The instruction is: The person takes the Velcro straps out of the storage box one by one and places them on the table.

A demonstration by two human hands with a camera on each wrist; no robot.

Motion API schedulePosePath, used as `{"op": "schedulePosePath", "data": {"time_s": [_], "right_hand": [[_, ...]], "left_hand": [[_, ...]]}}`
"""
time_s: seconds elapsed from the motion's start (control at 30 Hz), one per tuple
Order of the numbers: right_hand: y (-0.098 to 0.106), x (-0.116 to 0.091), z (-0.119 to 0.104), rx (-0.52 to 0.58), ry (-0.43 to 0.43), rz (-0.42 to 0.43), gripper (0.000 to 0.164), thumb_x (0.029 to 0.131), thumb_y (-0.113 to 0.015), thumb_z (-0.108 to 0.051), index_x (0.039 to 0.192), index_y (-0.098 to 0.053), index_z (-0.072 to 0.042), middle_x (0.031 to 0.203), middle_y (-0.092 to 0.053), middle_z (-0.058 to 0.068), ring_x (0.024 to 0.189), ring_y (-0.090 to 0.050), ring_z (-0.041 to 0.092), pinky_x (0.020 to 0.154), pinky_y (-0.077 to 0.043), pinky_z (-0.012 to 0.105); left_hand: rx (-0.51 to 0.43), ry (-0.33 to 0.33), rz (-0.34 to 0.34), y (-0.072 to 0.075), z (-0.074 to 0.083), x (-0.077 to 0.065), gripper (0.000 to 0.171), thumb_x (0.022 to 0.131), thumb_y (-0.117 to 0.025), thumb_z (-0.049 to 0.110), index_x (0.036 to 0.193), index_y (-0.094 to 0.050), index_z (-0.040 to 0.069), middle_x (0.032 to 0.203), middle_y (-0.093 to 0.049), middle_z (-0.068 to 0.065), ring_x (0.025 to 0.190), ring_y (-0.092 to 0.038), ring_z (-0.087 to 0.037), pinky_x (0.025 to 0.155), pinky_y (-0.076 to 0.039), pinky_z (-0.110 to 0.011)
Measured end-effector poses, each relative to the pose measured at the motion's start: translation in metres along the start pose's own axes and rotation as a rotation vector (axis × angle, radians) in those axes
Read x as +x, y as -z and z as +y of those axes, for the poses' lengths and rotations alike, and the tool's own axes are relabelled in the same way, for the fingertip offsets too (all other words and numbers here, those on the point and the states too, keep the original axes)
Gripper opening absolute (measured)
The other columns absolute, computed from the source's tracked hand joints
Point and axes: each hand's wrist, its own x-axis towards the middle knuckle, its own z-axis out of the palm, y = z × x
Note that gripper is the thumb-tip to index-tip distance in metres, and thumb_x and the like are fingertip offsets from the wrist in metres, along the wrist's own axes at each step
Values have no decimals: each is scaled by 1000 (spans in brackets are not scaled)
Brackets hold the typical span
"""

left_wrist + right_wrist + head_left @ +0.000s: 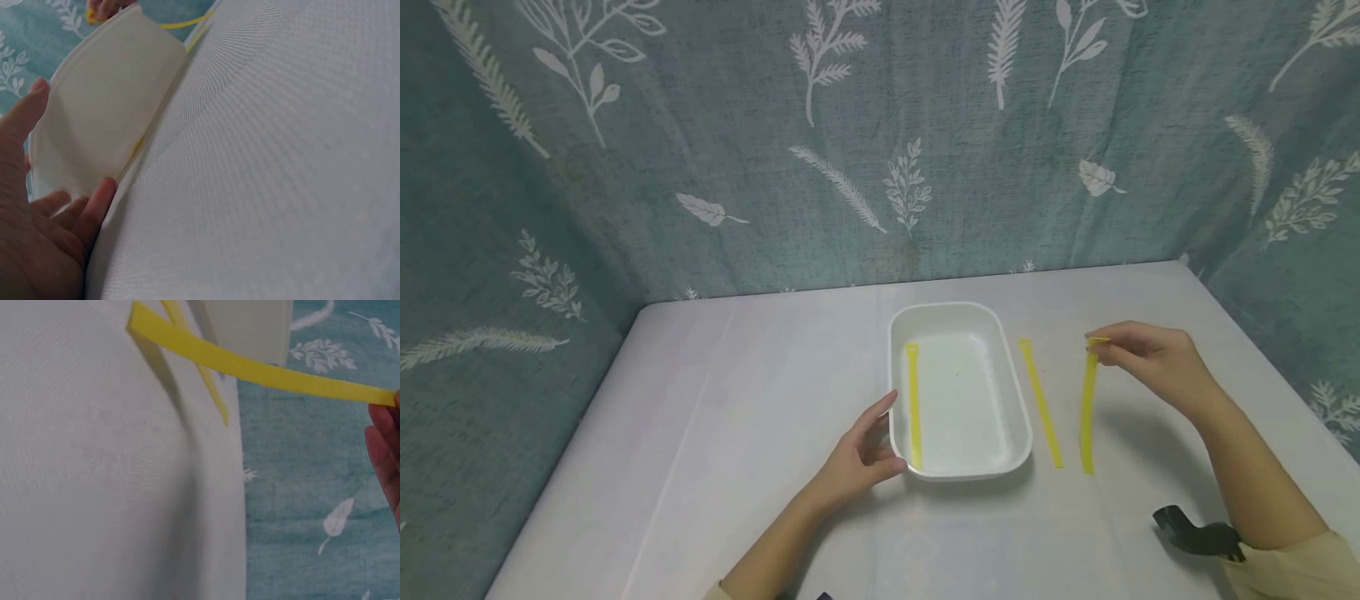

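Here, the right hand pinches a yellow strip (by one end). The left hand, fingers spread wide, touches a white tray.

The head view looks forward and down across the table. Both wrist views, close and turned sideways, share the tray: upper left in the left's, top edge in the right's.

Both hands are cut off by picture edges in the wrist views.
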Motion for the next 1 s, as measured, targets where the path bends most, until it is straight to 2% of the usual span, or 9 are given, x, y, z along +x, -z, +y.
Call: {"op": "schedulePosePath", "data": {"time_s": [0.13,0.23,0.4,0.47,0.57,0.67,0.8,0.87,1.0], "right_hand": [[-3,3,0,-66,-39,-6,14,83,-67,4,97,-69,4,92,-62,-29,77,-61,-11,68,-50,7],[-5,5,5,-75,-61,-12,15,83,-68,3,97,-69,3,92,-64,-25,77,-61,-11,68,-49,7],[-9,6,44,-15,-105,-9,16,85,-70,-10,101,-72,-8,94,-70,-9,76,-63,-7,66,-48,6],[-11,7,55,5,-119,-1,15,85,-70,-11,100,-72,-10,94,-71,-7,75,-63,-5,65,-48,7],[-15,9,50,-36,-120,12,14,85,-70,-8,99,-72,-6,91,-69,-15,74,-62,-6,64,-49,8],[-19,12,33,-87,-125,9,14,85,-67,-4,98,-70,1,89,-65,-25,73,-60,-10,64,-49,8],[-22,13,29,-105,-161,-17,15,85,-67,-1,100,-70,2,88,-61,-30,74,-57,-13,63,-48,8],[-23,13,30,-117,-179,-31,15,86,-67,-4,100,-70,0,88,-61,-30,74,-56,-12,63,-48,9],[-27,15,34,-140,-182,-46,14,87,-68,-8,99,-71,-2,89,-69,-11,73,-57,-10,62,-49,11]], "left_hand": [[-3,-9,-15,0,0,1,84,82,-74,22,150,-25,13,155,-27,-10,134,-39,-32,88,-52,-28],[-5,-10,-13,1,0,1,83,82,-74,22,150,-26,13,154,-27,-11,134,-39,-32,87,-52,-28],[-4,-6,-12,1,1,0,83,82,-74,24,150,-26,15,154,-27,-11,134,-39,-32,87,-52,-28],[-4,5,-11,1,1,0,84,82,-75,26,149,-27,16,154,-28,-9,134,-39,-31,87,-52,-28],[-5,13,-9,1,1,0,83,81,-75,26,149,-28,17,154,-28,-8,134,-39,-30,88,-52,-28],[-6,16,-10,0,1,-1,83,81,-75,26,149,-27,17,154,-29,-8,135,-39,-29,88,-52,-28],[-9,11,-13,0,1,-1,84,82,-75,26,150,-27,15,154,-28,-8,135,-39,-29,89,-52,-28],[-9,13,-11,0,1,-1,84,82,-75,26,149,-27,16,154,-28,-8,135,-38,-29,89,-52,-27],[0,21,-8,0,2,0,83,82,-75,22,150,-27,16,155,-28,-7,135,-38,-29,88,-52,-27]]}}
